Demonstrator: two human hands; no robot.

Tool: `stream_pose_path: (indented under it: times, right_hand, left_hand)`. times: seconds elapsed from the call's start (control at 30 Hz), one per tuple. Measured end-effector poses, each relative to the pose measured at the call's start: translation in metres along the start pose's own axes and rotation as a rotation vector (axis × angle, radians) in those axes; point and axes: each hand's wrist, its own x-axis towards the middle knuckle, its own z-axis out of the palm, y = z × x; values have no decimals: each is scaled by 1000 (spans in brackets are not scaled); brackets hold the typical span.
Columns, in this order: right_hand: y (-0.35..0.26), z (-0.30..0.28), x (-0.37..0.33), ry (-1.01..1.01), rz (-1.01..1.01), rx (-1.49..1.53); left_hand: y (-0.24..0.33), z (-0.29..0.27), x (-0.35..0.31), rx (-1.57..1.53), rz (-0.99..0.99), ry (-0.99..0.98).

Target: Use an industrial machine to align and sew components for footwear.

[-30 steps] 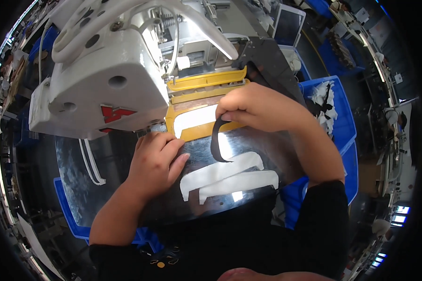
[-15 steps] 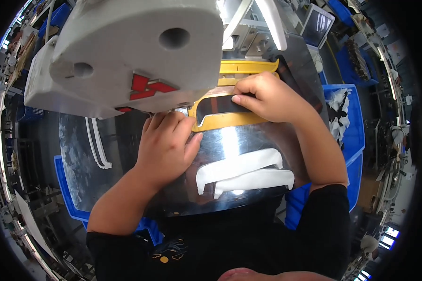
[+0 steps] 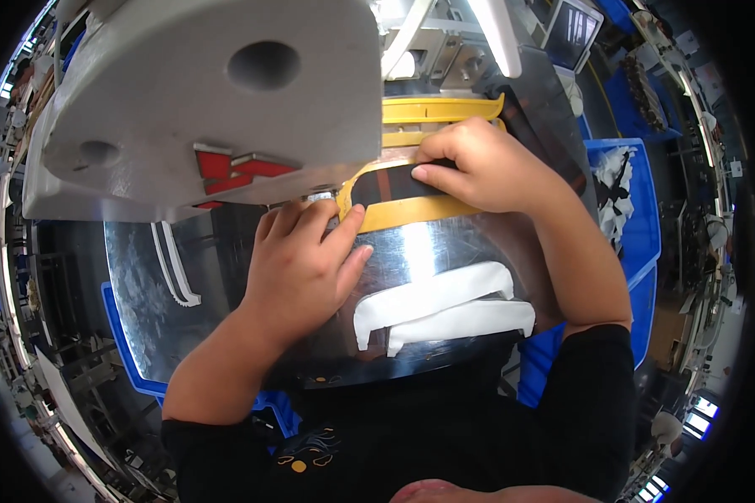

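– Hands, pls?
– L hand [image 3: 308, 256]: fingers slightly spread, index tip at left end of yellow frame [image 3: 419, 210]. R hand [image 3: 480, 172]: thumb on dark strip [image 3: 401, 182], lying inside frame; pinching or not, cannot tell.
– Nearby?
– Two white pieces [image 3: 432, 295] on metal tabletop [image 3: 470, 243]; machine head [image 3: 310, 117] beyond L hand.

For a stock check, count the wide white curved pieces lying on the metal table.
2. The upper white piece lies right of the left hand; the lower white piece adjoins it, nearer the picture's lower edge. More may be hidden underneath.
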Motion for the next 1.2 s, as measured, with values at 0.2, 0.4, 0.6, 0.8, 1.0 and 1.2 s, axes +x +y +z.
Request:
stream_pose_path:
  times: [0.2,0.4,0.6,0.8,1.0,1.2]
  right_hand:
    - [-12,4,3,40,187,-28]
    - [-13,8,2,67,239,-134]
    - [-9,7,-4,106,217,-190]
    - [4,-10,-28,86,345,-157]
    - [24,-12,-49,139,384,-25]
    - [27,-8,-48,207,395,-36]
  left_hand:
    - [-2,-3,3,37,71,-28]
    - [-12,-5,8,66,197,-89]
    - [-8,-6,11,116,185,-111]
    - [-3,-5,8,172,155,-141]
    - [2,-6,7,173,113,-162]
    - [11,-6,8,174,63,-212]
